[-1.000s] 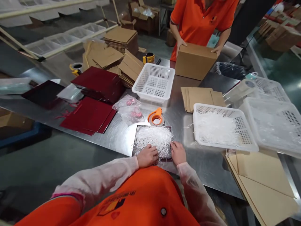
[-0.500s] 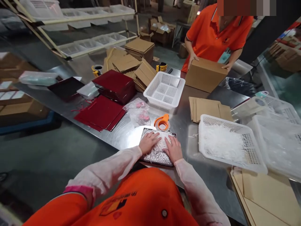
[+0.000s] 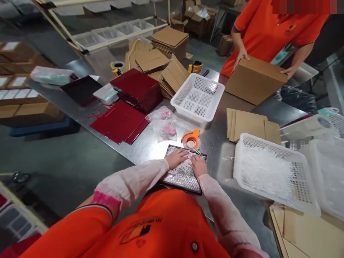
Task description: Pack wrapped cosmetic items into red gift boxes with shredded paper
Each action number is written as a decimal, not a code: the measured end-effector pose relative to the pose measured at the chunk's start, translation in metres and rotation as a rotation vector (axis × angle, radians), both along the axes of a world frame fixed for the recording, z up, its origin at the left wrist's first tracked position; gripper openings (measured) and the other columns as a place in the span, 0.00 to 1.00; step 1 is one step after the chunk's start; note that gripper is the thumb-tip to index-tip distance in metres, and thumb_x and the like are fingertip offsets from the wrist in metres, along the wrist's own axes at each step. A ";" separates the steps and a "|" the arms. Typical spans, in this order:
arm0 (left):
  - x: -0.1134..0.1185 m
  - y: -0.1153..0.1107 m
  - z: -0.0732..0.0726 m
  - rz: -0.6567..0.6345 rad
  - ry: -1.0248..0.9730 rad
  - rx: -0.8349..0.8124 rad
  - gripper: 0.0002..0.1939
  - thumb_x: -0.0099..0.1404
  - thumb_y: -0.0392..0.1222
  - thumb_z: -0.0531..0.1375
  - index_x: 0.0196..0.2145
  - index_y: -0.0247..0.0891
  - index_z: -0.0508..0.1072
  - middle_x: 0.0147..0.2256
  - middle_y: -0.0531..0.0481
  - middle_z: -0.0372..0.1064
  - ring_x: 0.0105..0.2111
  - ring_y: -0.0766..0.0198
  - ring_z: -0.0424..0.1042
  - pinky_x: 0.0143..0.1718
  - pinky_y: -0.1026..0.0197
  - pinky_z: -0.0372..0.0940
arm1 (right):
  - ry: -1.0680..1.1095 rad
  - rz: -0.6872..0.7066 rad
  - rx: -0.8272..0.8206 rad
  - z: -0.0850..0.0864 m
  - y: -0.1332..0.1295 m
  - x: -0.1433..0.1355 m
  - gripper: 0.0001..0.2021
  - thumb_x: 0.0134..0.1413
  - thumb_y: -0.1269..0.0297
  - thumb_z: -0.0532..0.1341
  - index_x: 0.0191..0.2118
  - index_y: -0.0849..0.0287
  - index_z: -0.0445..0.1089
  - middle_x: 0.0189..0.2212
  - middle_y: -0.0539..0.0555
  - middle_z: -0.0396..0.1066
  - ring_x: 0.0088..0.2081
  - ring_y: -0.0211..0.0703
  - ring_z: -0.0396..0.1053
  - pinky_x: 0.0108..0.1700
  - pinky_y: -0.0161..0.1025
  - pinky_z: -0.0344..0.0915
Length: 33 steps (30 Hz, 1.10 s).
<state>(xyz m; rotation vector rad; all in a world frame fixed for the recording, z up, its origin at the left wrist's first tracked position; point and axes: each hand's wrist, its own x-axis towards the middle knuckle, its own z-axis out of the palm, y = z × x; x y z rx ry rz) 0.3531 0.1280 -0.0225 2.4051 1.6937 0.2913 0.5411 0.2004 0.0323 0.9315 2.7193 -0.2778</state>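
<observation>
This looks like a packing workshop or warehouse: a long metal worktop (image 3: 215, 143) carries flattened cardboard (image 3: 170, 36), an orange tape dispenser (image 3: 195, 135) and a white basket (image 3: 299, 181) of shredded filler (image 3: 266, 170). A co-worker (image 3: 276, 32) holds a carton (image 3: 254, 80); behind stand a rack (image 3: 126, 37) of clear bins (image 3: 118, 28) and open boxes (image 3: 199, 21), though the dim background is hard to read

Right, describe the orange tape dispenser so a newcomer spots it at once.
On the metal table, find the shallow dark-rimmed box under the left hand and right hand. Just beyond its far edge lies the tape dispenser. Its bright orange sets it apart from the clear bags and white basket nearby.
</observation>
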 end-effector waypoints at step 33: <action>-0.009 -0.040 0.063 0.104 0.153 -0.132 0.12 0.71 0.36 0.53 0.36 0.32 0.76 0.44 0.35 0.71 0.49 0.49 0.65 0.47 0.47 0.62 | -0.181 0.038 -0.057 0.046 0.007 0.009 0.15 0.67 0.70 0.51 0.47 0.62 0.75 0.47 0.62 0.75 0.54 0.52 0.66 0.52 0.45 0.60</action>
